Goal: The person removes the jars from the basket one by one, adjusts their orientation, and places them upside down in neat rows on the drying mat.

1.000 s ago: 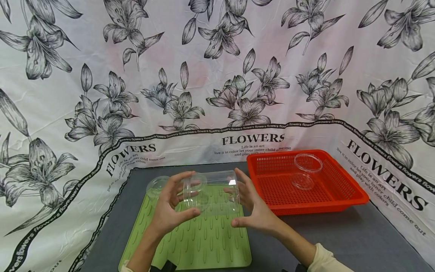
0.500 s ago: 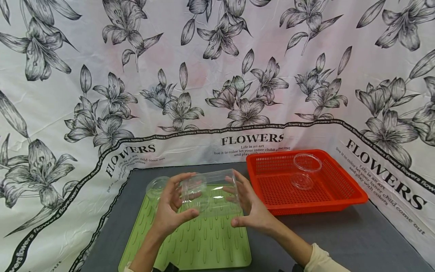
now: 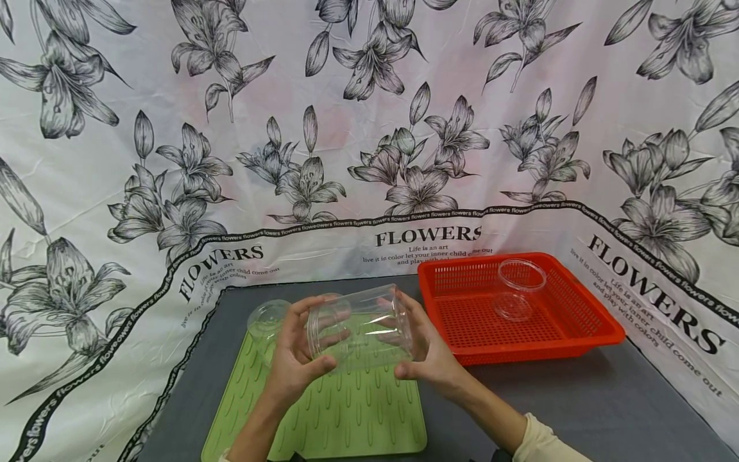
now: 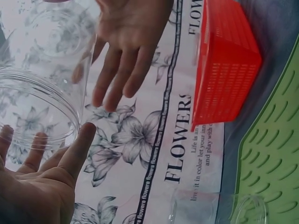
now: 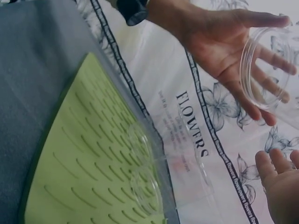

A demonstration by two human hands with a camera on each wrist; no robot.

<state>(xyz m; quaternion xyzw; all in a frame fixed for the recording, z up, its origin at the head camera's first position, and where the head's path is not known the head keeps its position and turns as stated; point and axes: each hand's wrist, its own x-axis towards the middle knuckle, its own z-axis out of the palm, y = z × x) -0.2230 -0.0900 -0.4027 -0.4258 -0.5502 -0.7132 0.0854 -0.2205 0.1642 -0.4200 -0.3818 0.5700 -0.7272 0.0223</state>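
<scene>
A clear plastic jar (image 3: 364, 327) is held up above the green mat, lying on its side and slightly tilted, with its ridged rim to the left. My left hand (image 3: 294, 359) grips the rim end, fingers spread behind it and thumb in front. At the base end, my right hand (image 3: 430, 356) holds the jar with fingers behind and thumb low in front. In the left wrist view the jar's rim (image 4: 51, 105) looks uncovered. Behind my left hand, another clear container (image 3: 265, 317) stands at the mat's far left corner, partly hidden.
The green ribbed mat (image 3: 346, 417) lies on a grey tabletop (image 3: 554, 410). To the right sits a red plastic basket (image 3: 537, 351) with a clear round container (image 3: 522, 276) inside. Flower-printed cloth (image 3: 323, 244) hangs behind and around the table.
The jar has tilted a little, its base end rising and its rim turning slightly toward the view. Both hands keep nearly the same places.
</scene>
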